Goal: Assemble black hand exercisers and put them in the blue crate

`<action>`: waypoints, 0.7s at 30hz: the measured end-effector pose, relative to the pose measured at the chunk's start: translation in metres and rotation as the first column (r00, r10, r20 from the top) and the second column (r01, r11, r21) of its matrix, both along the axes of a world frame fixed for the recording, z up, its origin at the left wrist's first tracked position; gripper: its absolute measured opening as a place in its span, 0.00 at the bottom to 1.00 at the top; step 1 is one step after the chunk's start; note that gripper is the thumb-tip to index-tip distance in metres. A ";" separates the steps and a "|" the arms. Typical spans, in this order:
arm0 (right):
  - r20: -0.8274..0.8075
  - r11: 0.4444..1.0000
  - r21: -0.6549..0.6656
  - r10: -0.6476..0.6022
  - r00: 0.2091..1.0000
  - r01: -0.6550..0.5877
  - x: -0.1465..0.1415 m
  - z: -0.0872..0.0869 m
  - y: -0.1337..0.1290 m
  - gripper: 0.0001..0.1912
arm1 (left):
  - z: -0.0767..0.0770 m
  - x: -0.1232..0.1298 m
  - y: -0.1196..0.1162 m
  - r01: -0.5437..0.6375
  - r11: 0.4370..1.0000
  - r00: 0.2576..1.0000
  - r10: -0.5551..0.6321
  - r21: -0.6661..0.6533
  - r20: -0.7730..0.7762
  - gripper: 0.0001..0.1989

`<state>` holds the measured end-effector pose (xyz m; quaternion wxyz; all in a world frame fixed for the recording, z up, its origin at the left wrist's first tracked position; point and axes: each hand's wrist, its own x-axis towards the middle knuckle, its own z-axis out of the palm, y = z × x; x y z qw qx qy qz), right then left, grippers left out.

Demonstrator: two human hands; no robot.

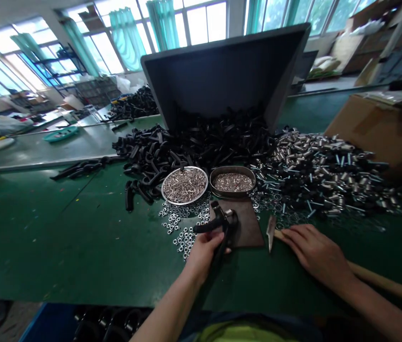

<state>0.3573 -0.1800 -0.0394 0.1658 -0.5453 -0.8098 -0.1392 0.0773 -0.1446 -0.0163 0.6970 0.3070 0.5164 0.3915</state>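
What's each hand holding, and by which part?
The left hand grips a black curved part by its lower stem. The right hand appears to hold a wooden tool handle, near its metal head.

Bright daylight through windows [198, 26], edges seemingly warped

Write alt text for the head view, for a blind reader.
At a green workbench, the left hand grips a black part over a brown pad; the right hand rests on a wooden-handled blade. Behind lie metal nuts, two metal trays of small metal parts, and heaped black parts.
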 end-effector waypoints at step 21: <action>0.095 0.849 -0.508 -0.111 0.989 0.144 -0.073 0.049 0.203 0.08 | 0.029 0.014 0.126 0.746 0.597 0.231 0.182 0.294 -0.956 0.13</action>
